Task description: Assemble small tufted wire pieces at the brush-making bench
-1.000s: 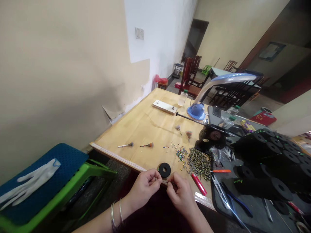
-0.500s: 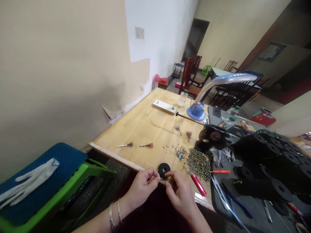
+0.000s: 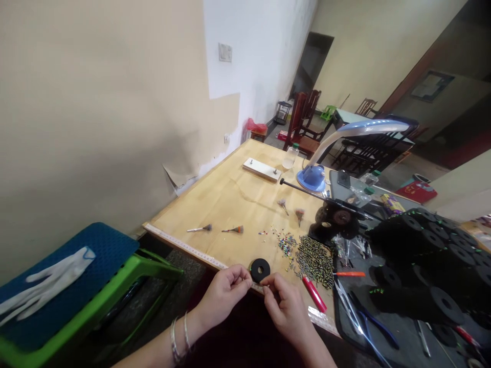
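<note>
My left hand (image 3: 224, 294) and my right hand (image 3: 286, 306) meet at the near edge of the wooden table (image 3: 230, 199), fingers pinched together on something small and thin that I cannot make out. A black ring-shaped spool (image 3: 260, 269) lies on the table just beyond my fingertips. Right of it a pile of small striped beads (image 3: 314, 260) is spread out, with a red lighter (image 3: 314, 294) beside it. Two bangles sit on my left wrist.
Two small tufted pieces (image 3: 199, 229) lie mid-table. A blue desk lamp (image 3: 312, 176), a wooden block with pegs (image 3: 261, 169) and a bottle stand at the far end. Black spools (image 3: 425, 245) and pliers (image 3: 368, 317) crowd the right. A green stool (image 3: 76, 286) with a white glove stands left.
Both hands have stayed pinched together at the table edge, shifting only slightly. The view has tilted a little.
</note>
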A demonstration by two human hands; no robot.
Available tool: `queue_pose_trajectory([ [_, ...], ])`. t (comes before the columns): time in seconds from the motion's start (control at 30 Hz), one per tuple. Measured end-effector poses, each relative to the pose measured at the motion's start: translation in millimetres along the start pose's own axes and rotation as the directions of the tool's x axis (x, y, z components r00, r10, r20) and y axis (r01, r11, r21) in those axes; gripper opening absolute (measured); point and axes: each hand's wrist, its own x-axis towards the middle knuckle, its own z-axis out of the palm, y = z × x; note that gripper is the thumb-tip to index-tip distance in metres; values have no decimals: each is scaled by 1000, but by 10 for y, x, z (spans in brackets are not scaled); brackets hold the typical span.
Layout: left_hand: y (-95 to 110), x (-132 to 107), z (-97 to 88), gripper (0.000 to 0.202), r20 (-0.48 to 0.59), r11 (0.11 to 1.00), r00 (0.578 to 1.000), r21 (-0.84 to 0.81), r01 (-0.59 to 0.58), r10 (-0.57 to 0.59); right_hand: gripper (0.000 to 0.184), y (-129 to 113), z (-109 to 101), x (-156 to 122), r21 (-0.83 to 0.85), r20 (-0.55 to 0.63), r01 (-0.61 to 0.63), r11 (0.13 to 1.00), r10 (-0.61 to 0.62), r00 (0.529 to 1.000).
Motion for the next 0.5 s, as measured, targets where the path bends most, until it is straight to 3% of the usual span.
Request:
queue_pose_trajectory([
  [0.37,-25,3,-20,25,15,1000,1000,-1,-9,9,17,-39,-24,38,7,14,25,1000,-25,1000],
  [0.5,-50,-2,-84,21,66,992,995,99,-79,72,19,-71,-70,44,-21,18,45,999,-45,999],
])
